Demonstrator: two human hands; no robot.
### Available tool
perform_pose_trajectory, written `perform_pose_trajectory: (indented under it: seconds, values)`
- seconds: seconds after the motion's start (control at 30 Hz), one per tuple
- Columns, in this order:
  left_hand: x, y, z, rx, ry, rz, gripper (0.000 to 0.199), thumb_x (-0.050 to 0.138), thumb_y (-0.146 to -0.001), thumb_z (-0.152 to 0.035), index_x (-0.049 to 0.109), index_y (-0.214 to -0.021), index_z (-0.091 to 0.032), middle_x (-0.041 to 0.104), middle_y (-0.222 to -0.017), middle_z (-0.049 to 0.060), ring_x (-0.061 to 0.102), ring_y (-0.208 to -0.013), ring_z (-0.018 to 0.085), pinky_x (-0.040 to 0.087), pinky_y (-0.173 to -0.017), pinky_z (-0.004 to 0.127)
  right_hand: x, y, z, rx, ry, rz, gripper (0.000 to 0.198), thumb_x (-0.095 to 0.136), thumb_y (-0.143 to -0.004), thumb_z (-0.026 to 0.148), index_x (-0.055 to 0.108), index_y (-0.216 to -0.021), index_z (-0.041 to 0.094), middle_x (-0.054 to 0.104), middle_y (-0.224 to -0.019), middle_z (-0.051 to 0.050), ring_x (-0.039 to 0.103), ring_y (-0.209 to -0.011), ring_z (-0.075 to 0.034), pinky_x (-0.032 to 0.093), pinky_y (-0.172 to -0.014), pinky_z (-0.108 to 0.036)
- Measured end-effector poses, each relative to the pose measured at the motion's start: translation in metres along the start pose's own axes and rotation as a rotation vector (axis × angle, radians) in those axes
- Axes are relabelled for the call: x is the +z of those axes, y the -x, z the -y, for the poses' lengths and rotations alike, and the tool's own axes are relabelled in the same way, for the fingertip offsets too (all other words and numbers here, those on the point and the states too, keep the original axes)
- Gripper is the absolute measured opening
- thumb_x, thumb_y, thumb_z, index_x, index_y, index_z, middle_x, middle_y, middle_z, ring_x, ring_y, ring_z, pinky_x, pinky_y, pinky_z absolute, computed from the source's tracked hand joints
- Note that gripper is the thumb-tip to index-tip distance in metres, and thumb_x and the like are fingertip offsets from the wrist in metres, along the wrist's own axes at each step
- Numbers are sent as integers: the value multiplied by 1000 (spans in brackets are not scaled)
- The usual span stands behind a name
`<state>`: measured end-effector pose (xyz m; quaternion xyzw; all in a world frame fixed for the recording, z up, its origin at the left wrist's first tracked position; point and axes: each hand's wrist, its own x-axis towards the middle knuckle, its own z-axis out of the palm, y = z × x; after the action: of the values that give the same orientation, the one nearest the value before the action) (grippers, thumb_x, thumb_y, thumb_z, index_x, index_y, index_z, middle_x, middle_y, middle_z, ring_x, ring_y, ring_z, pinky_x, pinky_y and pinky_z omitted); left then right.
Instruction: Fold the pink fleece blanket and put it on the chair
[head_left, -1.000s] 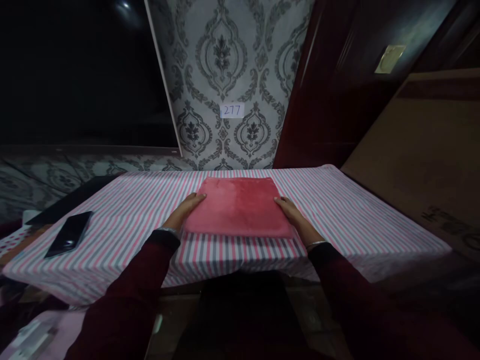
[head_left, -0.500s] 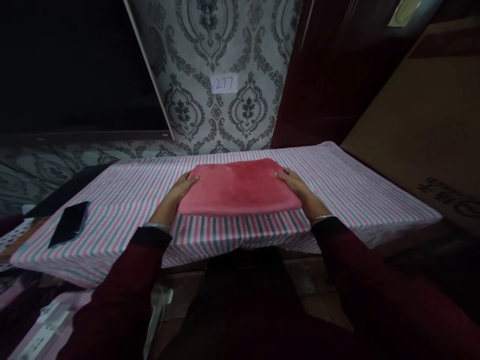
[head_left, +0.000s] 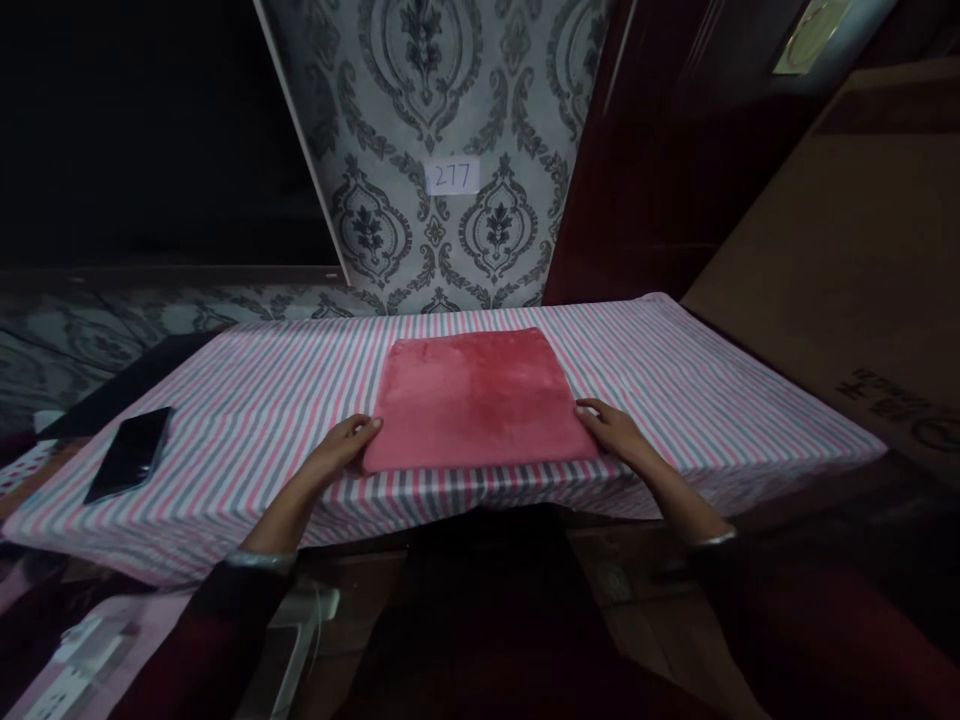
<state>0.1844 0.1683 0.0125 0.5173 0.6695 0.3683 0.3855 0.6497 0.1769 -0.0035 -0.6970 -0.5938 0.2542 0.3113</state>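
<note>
A flat, square pink plush cushion (head_left: pixel 480 400) lies on the striped tablecloth, its near edge close to the front of the table. My left hand (head_left: pixel 349 443) is at its left side near the front corner, thumb on top and the other fingers partly hidden along the edge. On the opposite side, my right hand (head_left: pixel 609 428) pinches the cushion's right edge near the front corner, thumb toward the plush. What lies under the cushion is hidden.
The pink, grey and white striped tablecloth (head_left: pixel 720 390) covers the table. A dark phone (head_left: pixel 131 455) rests at the left. Beyond stand a black screen (head_left: pixel 165 140) and a patterned wall with a paper (head_left: pixel 452 176) marked 277. A large cardboard box (head_left: pixel 862 250) borders the right side.
The cushion has come down flat onto the table and nearer to me. Both hands have slid back along its sides toward the front corners.
</note>
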Motion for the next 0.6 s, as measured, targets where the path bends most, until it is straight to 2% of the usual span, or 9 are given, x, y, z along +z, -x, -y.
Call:
perform_pose_trajectory:
  seconds: [0.1, 0.2, 0.3, 0.37, 0.5, 0.6]
  values:
    - [-2, 22, 4, -47, 175, 78, 62, 77, -74, -63, 65, -116, -19, 65, -59, 2, 68, -58, 24, 51, -50, 29, -3, 22, -10, 64, -138, 122, 56, 58, -92, 47, 63, -139, 18, 71, -66, -3, 67, -58, -23, 53, -56, -32]
    - [-2, 27, 0, -76, 278, 96, 71, 84, -72, -53, 61, -130, -20, 72, -70, 5, 71, -60, 23, 55, -54, 30, -2, 33, -8, 125, -267, 206, 69, 58, -91, 47, 49, -152, 15, 59, -48, 3, 60, -42, -22, 48, -44, -29]
    - [-1, 19, -7, -110, 388, 60, 66, 87, -72, -43, 63, -130, -23, 78, -95, 9, 74, -71, 21, 58, -60, 29, 1, 35, 0, 196, -393, 243, 76, 63, -89, 43, 41, -156, 16, 62, -51, 2, 66, -48, -23, 53, -46, -30]
    - [0, 9, -11, -133, 444, 43, 62, 86, -74, -38, 64, -130, -23, 77, -104, 10, 73, -74, 18, 58, -62, 27, 1, 32, 5, 222, -464, 253, 77, 67, -87, 39, 41, -156, 17, 63, -55, 3, 68, -51, -23, 57, -49, -32]
    - [3, -17, -22, -171, 523, 22, 60, 85, -73, -28, 64, -129, -20, 77, -97, 8, 71, -70, 16, 56, -61, 26, -1, 17, 8, 193, -586, 237, 67, 70, -86, 38, 52, -148, 21, 71, -73, 1, 67, -58, -19, 59, -55, -31]
    - [8, -39, -37, -164, 598, 63, 50, 86, -68, -20, 68, -114, -16, 76, -89, 6, 70, -71, 16, 57, -64, 26, 0, -5, 8, 164, -619, 222, 60, 70, -86, 39, 57, -143, 21, 76, -86, -3, 69, -66, -18, 58, -59, -28]
